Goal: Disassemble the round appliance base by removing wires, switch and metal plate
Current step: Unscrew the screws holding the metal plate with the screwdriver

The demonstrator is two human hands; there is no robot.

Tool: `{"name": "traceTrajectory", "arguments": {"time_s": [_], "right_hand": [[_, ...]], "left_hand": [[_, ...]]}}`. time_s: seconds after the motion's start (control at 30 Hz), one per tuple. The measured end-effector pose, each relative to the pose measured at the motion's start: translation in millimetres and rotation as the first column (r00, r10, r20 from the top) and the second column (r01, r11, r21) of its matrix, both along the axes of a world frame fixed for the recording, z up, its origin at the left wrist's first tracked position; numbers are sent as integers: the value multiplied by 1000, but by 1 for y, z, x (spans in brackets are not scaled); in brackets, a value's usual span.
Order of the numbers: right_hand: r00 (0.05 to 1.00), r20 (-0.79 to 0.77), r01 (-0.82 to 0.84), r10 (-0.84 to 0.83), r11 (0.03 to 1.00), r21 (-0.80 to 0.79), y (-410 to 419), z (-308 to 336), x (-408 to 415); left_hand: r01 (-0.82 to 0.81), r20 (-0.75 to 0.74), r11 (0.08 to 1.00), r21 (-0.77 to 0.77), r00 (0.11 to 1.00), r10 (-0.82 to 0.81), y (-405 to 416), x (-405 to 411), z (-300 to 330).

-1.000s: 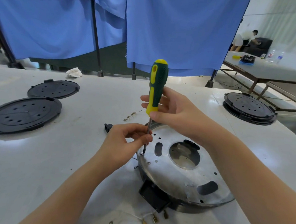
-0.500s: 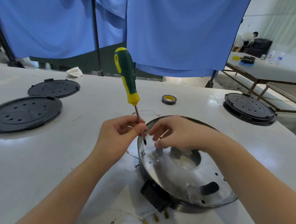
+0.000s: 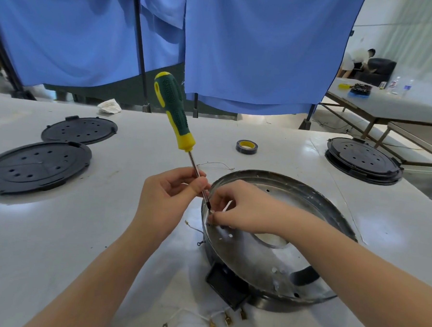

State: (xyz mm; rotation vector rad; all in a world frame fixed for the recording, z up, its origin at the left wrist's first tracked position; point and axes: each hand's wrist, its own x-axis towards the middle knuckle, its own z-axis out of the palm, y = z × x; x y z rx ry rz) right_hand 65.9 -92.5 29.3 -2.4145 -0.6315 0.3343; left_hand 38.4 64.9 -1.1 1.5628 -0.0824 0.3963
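Observation:
The round appliance base (image 3: 337,209) lies on the white table, with its shiny metal plate (image 3: 254,263) facing up and a black switch box (image 3: 226,287) at its near edge. White wires with brass terminals (image 3: 212,325) trail from the box. My left hand (image 3: 168,198) pinches the metal shaft of a green and yellow screwdriver (image 3: 174,108), handle tilted up and left, tip at the plate's left rim. My right hand (image 3: 240,209) pinches something small at that same spot; a thin white wire shows by its fingers.
Two black perforated round covers (image 3: 34,166) (image 3: 80,128) lie at the left. Another black round base (image 3: 362,159) sits at the far right. A roll of tape (image 3: 246,146) and a thin loose wire (image 3: 217,164) lie behind the base. Blue curtains hang at the back.
My right hand left the screwdriver handle and dropped to the plate's left rim. My left hand kept the shaft, and the handle tipped to the left.

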Motion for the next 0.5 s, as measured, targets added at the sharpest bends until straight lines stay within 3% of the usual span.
{"name": "traceTrajectory", "arguments": {"time_s": [0.1,0.23,0.5], "right_hand": [[997,-66,49,-41,992,112,-2,5,1],[988,-138,91,-71,985,145,-12,17,3],[944,-8,326,-330,926,189,-94,58,-2]], "left_hand": [[-23,-11,999,-46,1000,22,2,1,1],[-27,-30,999,-45,999,26,3,0,-1],[28,-32,1000,-2,999,-28,-4,-3,-4]]}}
